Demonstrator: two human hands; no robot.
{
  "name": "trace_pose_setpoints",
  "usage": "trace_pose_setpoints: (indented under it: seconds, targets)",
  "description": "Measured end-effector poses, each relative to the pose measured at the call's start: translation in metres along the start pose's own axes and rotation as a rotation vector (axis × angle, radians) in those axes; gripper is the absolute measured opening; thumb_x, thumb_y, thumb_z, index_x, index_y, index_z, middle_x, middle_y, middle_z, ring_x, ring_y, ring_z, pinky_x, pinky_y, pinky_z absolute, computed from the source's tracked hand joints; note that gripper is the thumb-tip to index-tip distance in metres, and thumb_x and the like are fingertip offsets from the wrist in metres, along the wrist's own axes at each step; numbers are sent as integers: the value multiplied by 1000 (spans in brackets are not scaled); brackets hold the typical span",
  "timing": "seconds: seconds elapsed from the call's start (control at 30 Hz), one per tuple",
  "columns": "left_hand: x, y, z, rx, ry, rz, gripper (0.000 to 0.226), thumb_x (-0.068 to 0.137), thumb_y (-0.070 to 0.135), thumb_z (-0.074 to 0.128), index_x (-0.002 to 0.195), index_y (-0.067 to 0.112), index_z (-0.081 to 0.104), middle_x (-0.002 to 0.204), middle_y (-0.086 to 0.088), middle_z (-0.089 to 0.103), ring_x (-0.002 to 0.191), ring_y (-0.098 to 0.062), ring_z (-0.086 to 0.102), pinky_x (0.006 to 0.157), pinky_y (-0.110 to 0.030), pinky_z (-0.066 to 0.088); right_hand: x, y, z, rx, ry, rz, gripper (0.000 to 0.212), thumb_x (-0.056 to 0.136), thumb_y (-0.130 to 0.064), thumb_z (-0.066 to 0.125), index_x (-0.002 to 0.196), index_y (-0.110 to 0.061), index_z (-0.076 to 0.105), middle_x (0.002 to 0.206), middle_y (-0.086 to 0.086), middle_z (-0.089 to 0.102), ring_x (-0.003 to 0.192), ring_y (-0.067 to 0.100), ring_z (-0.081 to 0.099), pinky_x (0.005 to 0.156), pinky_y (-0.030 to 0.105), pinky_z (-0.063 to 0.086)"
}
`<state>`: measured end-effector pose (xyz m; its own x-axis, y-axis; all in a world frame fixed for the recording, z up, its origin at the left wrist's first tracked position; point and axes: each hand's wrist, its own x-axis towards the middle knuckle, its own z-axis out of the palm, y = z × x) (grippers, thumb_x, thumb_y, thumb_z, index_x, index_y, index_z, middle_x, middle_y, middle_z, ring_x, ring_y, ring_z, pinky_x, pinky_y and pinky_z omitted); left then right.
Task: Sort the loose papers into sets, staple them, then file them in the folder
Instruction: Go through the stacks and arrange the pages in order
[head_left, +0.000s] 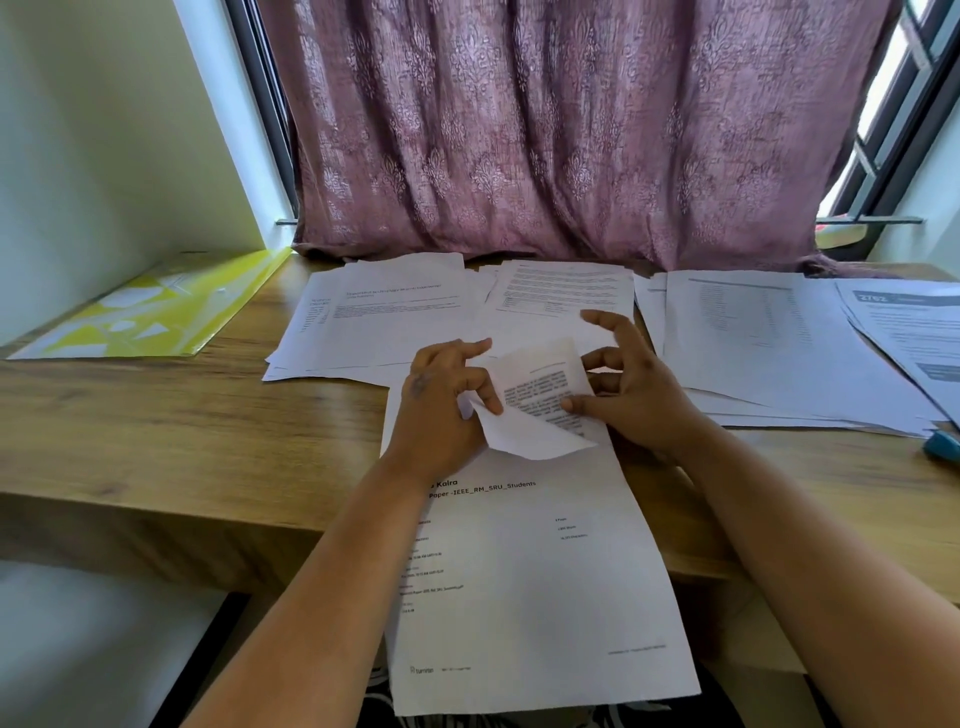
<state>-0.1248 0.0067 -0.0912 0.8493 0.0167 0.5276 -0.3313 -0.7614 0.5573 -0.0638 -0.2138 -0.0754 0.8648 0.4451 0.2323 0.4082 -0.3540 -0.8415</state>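
Observation:
A set of white printed papers (524, 571) lies in front of me, hanging over the table's near edge. My left hand (441, 410) pinches the folded-back top corner of its upper sheet. My right hand (631, 395) holds the lifted page from the right, thumb on the printed text, other fingers curled above. More loose papers lie in a middle pile (374, 322), a pile behind my hands (561, 291) and a right pile (769, 343). The yellow folder (156, 312) lies flat at the far left. A teal object, perhaps the stapler (943, 447), shows at the right edge.
The wooden table (156, 415) stands against a window covered by a mauve curtain (571, 130). A white wall borders the left side. Bare wood shows between the folder and the papers.

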Motion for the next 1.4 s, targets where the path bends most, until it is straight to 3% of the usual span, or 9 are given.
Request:
trace_pose_setpoints:
  seconds: [0.33,0.5,0.57,0.67,0.8,1.03,1.2,1.3,1.4]
  targets:
    - [-1,0,2,-24,-49,-3,24,65,16,88,76,13,67,140,-3,55,139,-23,33,110,-50,35,0,-9,-2,136,-12,78,74,84,-7,70,135,-39,28,104,5,64,98,22,69,85,48,58]
    - [1,-1,1,-13,23,63,12,69,21,72,80,17,70,112,0,68,114,-18,50,93,-40,45,-6,-18,-6,477,-170,158,33,91,-19,57,124,-21,57,87,10,68,87,24,66,82,35,57]
    - [0,0,-1,-2,53,86,8,64,17,68,72,18,68,89,6,64,93,-9,47,76,-28,42,-1,-11,-7,307,-10,178,22,99,-22,50,115,-19,64,85,6,68,83,22,63,78,29,55]
    - [0,-2,0,-15,67,97,16,66,2,66,64,18,67,77,11,59,80,-6,46,69,-15,35,7,10,-13,-437,229,17,26,97,-10,52,118,-20,63,110,1,65,93,18,61,80,21,47]
    - [1,-4,-1,-39,88,68,41,66,-17,62,61,24,63,73,9,61,76,-13,54,65,-11,33,7,19,-12,-499,65,21,32,96,-21,56,128,-21,60,130,-2,51,120,20,46,99,32,45]
    - [0,-2,-1,-54,69,61,38,68,-9,56,61,28,63,72,9,60,76,-17,58,63,-20,37,2,2,-6,-783,-235,51,53,95,-43,52,145,-32,40,152,-6,29,137,21,20,115,43,26]
    - [1,-7,1,-33,91,60,51,61,-20,59,60,30,59,70,13,58,76,-8,54,66,-9,34,2,4,-2,-387,-134,-104,44,85,-25,72,125,-36,58,135,-5,51,117,11,50,97,34,51]
    - [0,-5,0,-37,115,69,38,63,-16,66,61,21,64,73,16,59,82,0,48,72,-6,34,-2,1,0,-86,-103,-90,68,79,-8,77,132,-36,43,116,-4,63,103,12,64,82,19,56]
    - [1,-3,-1,-18,122,126,28,62,-6,78,65,20,68,91,8,64,98,-8,44,83,-4,30,-3,-5,0,36,-145,-43,79,79,-5,76,137,-34,31,104,-3,70,97,14,68,86,22,55]
